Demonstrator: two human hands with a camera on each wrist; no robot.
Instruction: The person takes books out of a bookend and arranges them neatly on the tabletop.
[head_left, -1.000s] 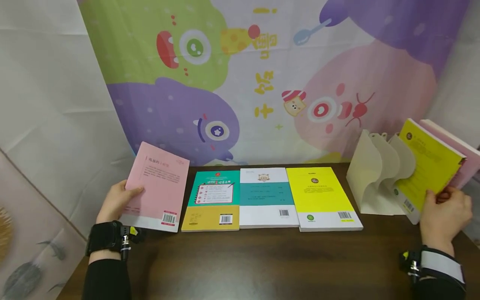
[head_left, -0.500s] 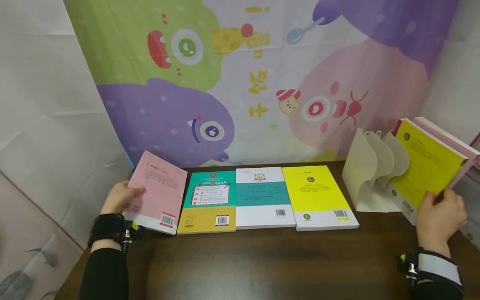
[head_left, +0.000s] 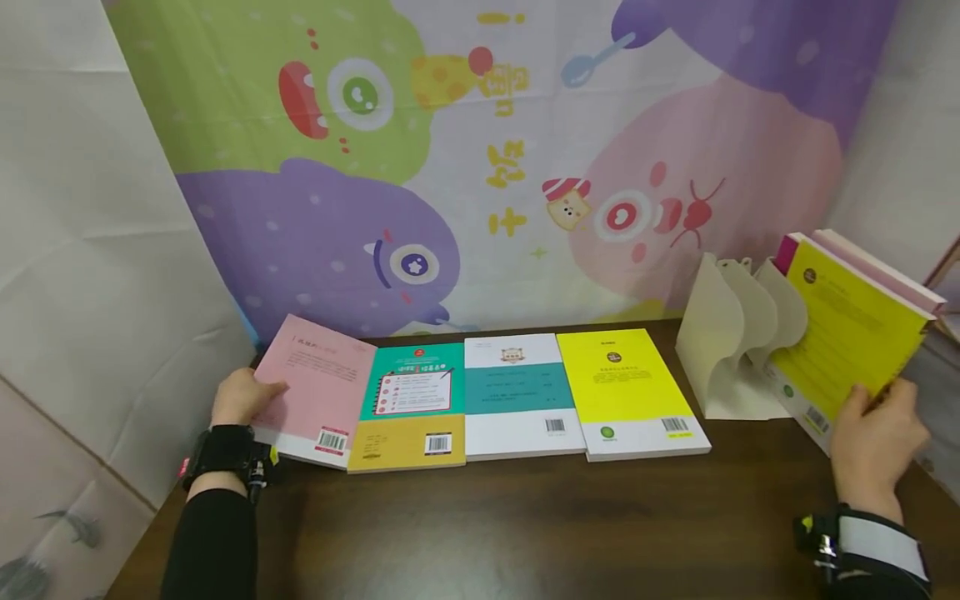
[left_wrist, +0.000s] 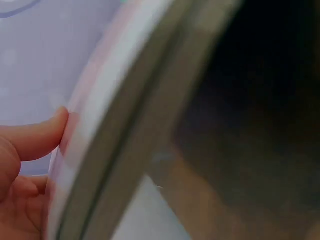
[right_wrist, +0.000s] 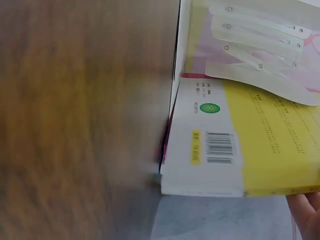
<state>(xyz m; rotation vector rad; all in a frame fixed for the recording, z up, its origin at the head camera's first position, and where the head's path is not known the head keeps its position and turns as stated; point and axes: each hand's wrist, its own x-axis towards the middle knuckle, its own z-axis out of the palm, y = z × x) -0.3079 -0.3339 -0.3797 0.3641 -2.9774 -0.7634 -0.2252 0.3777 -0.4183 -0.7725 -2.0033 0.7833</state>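
Note:
My left hand (head_left: 238,397) grips a pink book (head_left: 318,375) at the left end of a row of books, its thumb on the cover. In the left wrist view the thumb presses the cover, and thick page edges fill the middle. The pink book's right edge lies against the green-and-yellow book (head_left: 408,442). At the right, my right hand (head_left: 879,446) holds the lower edge of an upright, tilted yellow book (head_left: 855,325). Behind that stand a pink book (head_left: 877,267) and a magenta edge (head_left: 786,252). The yellow book stands beside the cream book rack (head_left: 712,350).
A white-and-teal book (head_left: 521,392) and another yellow book (head_left: 630,383) lie face down in the row on the dark wooden table (head_left: 525,525). A cartoon cloth (head_left: 517,292) hangs behind the table.
My left hand has lowered the pink book, which now lies flatter against the green-and-yellow book. The yellow book in my right hand has shifted slightly, showing more magenta behind it. The head view has turned.

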